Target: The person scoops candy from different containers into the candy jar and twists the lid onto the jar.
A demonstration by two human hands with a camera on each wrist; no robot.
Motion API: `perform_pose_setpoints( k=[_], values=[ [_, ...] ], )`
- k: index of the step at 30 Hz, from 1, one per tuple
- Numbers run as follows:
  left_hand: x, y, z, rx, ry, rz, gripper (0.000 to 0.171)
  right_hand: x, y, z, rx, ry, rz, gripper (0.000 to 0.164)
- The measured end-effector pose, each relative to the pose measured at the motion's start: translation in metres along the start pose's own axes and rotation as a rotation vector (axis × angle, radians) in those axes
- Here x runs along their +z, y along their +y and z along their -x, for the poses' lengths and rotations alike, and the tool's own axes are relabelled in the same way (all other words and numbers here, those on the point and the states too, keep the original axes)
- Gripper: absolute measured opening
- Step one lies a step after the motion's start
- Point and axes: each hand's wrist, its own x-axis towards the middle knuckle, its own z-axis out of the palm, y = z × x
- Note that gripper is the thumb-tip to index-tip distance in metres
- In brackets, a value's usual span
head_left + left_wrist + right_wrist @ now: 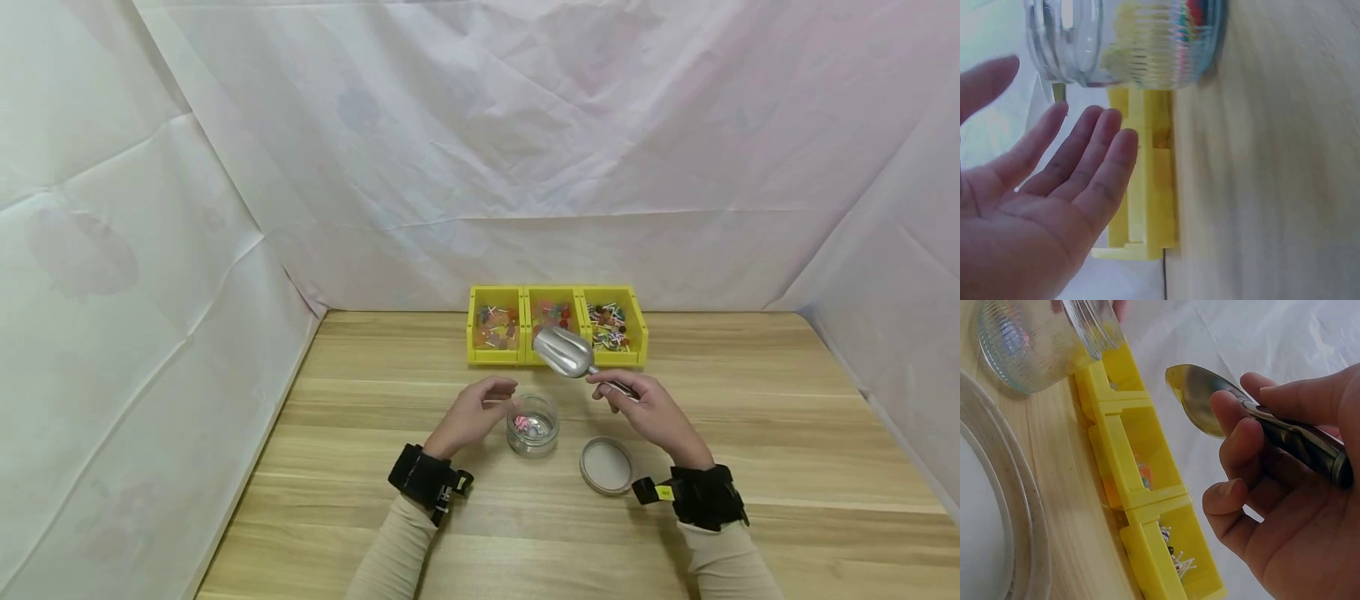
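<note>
My right hand grips the handle of a metal scoop, thumb and forefinger around it, its bowl pointing left over the front of the yellow bins. A clear glass jar stands upright on the table with a pink-and-white swirl candy inside. Just left of the jar is my left hand, fingers extended and slightly bent, holding nothing. In the left wrist view its fingertips come right up by the jar. A round lid lies on the table, right of the jar and below the right hand.
Three joined yellow bins stand behind the jar; colourful candies fill the left one, more sit in the middle, and small lollipops in the right. White cloth encloses the wooden table at the back and sides.
</note>
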Motion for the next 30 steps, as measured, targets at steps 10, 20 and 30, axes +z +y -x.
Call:
perform_pose_setpoints(
  k=[10,20,30],
  values=[
    [0.001,0.016,0.002,0.032,0.101,0.023,0.035,0.011,-0.001,-0.003,0.001,0.025,-0.019,0.025],
    [0.006,0.029,0.006,0.087,0.109,0.053,0.029,0.024,-0.006,-0.008,0.009,0.013,-0.048,0.025],
    [0.021,0.041,0.011,0.118,0.051,0.055,0.027,0.041,-0.014,-0.007,0.028,0.011,-0.077,0.029]
  ],
)
